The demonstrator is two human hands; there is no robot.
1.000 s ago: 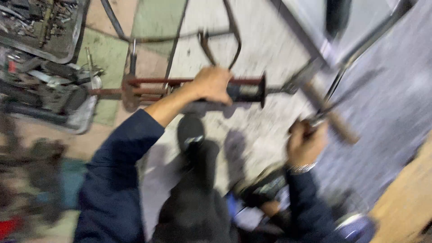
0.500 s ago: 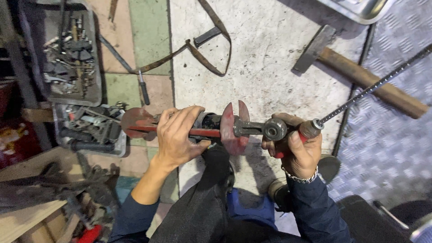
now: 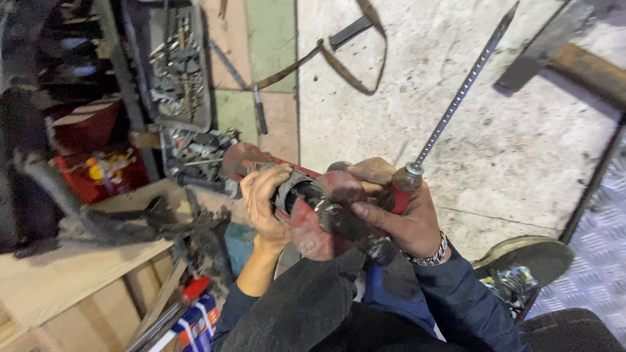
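I hold a worn red metal tool [image 3: 313, 218] with a round disc end over my lap. My left hand [image 3: 266, 205] wraps around its dark cylindrical body from the left. My right hand [image 3: 398, 218] grips the disc end and also clamps a red-handled tool whose long threaded steel rod [image 3: 460, 98] points up and to the right. A bracelet sits on my right wrist.
A hammer [image 3: 567, 58] lies on the concrete floor at top right, a strap loop [image 3: 345, 58] at top centre. Metal trays of loose tools [image 3: 179, 72] stand to the left above wooden boards [image 3: 72, 293]. My shoe [image 3: 521, 257] rests near a checker-plate sheet [image 3: 600, 261].
The red tool has swung from lying crosswise to pointing towards me, disc end near. My hands have drawn closer together, and the threaded rod has tilted more upright.
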